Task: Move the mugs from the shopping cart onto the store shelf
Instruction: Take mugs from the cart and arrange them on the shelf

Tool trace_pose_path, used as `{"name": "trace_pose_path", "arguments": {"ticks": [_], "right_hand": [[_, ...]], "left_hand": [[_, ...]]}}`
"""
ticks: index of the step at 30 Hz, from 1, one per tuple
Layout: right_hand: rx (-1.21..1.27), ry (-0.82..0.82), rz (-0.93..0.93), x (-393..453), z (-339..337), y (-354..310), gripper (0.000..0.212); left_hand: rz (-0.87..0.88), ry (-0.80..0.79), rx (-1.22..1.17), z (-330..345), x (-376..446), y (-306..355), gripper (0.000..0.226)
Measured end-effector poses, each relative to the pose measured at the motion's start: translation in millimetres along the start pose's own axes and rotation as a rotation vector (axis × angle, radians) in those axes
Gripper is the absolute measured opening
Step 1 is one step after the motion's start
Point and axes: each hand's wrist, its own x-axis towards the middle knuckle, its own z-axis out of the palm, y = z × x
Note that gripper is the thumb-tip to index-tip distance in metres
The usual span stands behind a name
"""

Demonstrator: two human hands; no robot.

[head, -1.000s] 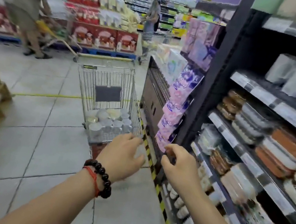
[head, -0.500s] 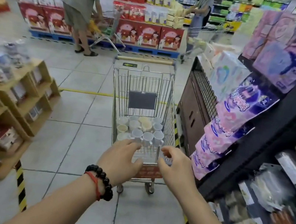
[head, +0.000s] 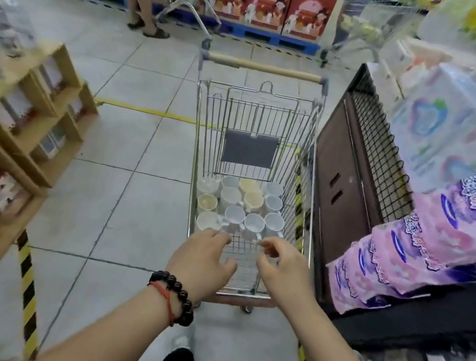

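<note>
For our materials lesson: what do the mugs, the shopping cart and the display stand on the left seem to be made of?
Mugs: probably glazed ceramic; smooth white and cream surfaces with thick rims, though blur leaves plastic possible.
Shopping cart: metal wire, bright silvery finish, thin welded-looking bars; its handle looks tan, material unclear.
Display stand: likely corrugated cardboard or light wood; matte tan panels with flat, boxy edges.

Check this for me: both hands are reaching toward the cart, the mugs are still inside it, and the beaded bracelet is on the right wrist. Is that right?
Not quite. The head view shows the beaded bracelet on the left wrist, behind the left hand. The rest holds: the right hand also reaches toward the cart, and the mugs are inside.
</note>
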Motion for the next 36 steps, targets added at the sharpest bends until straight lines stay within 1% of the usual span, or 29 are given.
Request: {"name": "trace_pose_path", "arguments": {"ticks": [2,6,11,16,19,21,23,25,27,30,32,34,36], "right_hand": [[0.001,-0.028,0.059,27,6,7,0.02],[0.022,-0.019,0.197,77,21,22,0.016],[0.042,-0.038,0.314,122,43,63,0.014],[0.021,-0.172,0.385,164,80,118,0.013],[0.017,-0.241,0.431,186,108,150,0.012],[0.003,-0.261,0.466,199,127,171,0.013],[0.019,-0.276,0.502,210,144,194,0.018],[0.044,-0.306,0.553,220,162,217,0.027],[0.072,-0.295,0.618,229,178,235,0.032],[0.149,-0.262,0.719,237,201,254,0.037],[0.179,-0.261,0.762,241,212,262,0.041],[0.215,-0.232,0.813,245,220,270,0.052],[0.219,-0.21,0.881,249,226,276,0.059]], "left_hand": [[-0.028,-0.045,-0.016,3,28,-10,0.041],[-0.058,-0.123,-0.048,15,76,-27,0.035],[-0.128,-0.21,-0.128,48,125,-40,0.031],[-0.236,-0.381,-0.083,108,175,-60,0.042],[-0.317,-0.439,-0.085,145,205,-73,0.042],[-0.384,-0.454,-0.111,169,227,-86,0.051],[-0.448,-0.444,-0.138,192,251,-101,0.067],[-0.501,-0.443,-0.121,215,273,-117,0.076],[-0.547,-0.468,-0.098,234,289,-128,0.085],[-0.543,-0.494,-0.027,258,305,-140,0.093],[-0.528,-0.486,0.008,270,312,-146,0.09],[-0.52,-0.472,0.0,275,313,-151,0.081],[-0.509,-0.499,-0.005,275,305,-156,0.073]]}}
